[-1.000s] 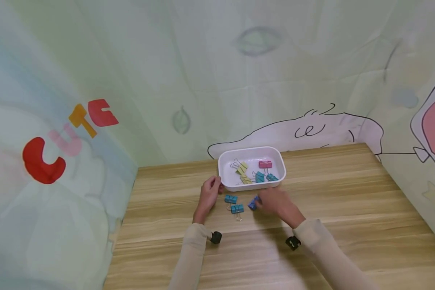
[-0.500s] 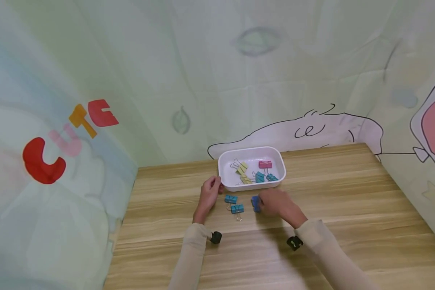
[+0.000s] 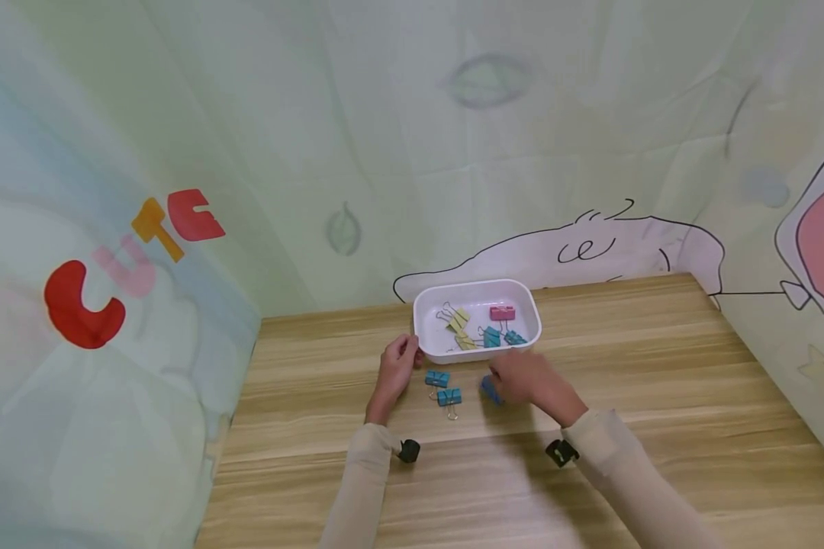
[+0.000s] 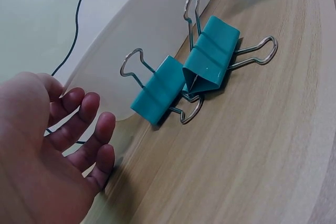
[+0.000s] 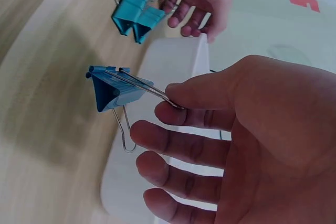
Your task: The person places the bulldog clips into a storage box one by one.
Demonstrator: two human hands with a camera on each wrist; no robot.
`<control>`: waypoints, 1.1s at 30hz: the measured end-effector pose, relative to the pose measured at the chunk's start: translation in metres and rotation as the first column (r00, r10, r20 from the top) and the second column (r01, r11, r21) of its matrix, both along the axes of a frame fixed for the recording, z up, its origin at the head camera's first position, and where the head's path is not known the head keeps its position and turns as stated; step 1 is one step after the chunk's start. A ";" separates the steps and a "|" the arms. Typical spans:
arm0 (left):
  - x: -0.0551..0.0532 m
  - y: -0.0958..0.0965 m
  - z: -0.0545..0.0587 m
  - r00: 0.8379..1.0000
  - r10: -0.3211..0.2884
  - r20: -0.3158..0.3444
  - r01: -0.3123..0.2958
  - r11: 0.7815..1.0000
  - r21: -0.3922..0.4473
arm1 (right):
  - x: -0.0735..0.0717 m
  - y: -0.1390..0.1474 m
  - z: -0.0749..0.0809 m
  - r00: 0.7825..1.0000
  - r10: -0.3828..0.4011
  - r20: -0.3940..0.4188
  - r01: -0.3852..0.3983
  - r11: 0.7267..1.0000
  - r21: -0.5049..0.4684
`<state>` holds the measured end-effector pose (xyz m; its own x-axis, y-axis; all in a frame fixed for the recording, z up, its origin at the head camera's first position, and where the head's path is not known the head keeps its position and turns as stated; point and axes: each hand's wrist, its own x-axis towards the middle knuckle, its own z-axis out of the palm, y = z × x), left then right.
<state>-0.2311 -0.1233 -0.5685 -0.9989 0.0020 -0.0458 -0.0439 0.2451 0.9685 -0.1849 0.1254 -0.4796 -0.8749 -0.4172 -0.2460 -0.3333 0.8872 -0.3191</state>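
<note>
My right hand (image 3: 527, 377) pinches a blue binder clip (image 3: 490, 390) by one wire handle between thumb and index finger, in front of the white tray (image 3: 477, 354). In the right wrist view the clip (image 5: 118, 90) hangs out from the fingertips, its other handle pointing away. My left hand (image 3: 397, 369) holds the tray's near left corner, thumb and fingers on either side of the rim. Between the hands, two teal binder clips (image 3: 449, 396) lie on the table. Up close in the left wrist view, one teal clip (image 4: 212, 53) overlaps the other (image 4: 160, 90).
Inside the tray are yellow clips (image 3: 457, 319), teal clips (image 3: 491, 336) and a pink clip (image 3: 503, 313). A printed curtain (image 3: 412, 191) stands behind the wooden table (image 3: 659, 366), close to the tray's far side.
My right hand has shifted slightly right, carrying the blue binder clip, which has turned in the fingers. The left hand, the tray and the two teal clips stay put.
</note>
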 end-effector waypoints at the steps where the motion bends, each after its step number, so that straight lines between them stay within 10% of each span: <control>1: 0.000 0.000 0.000 1.000 -0.001 -0.003 0.001 1.000 0.000 | -0.001 0.000 0.002 1.000 0.001 -0.004 -0.001 1.000 -0.002; 33: 0.000 -0.001 -0.002 1.000 -0.013 -0.010 0.013 1.000 0.004 | -0.080 -0.001 0.079 1.000 0.029 -0.005 -0.028 0.993 0.117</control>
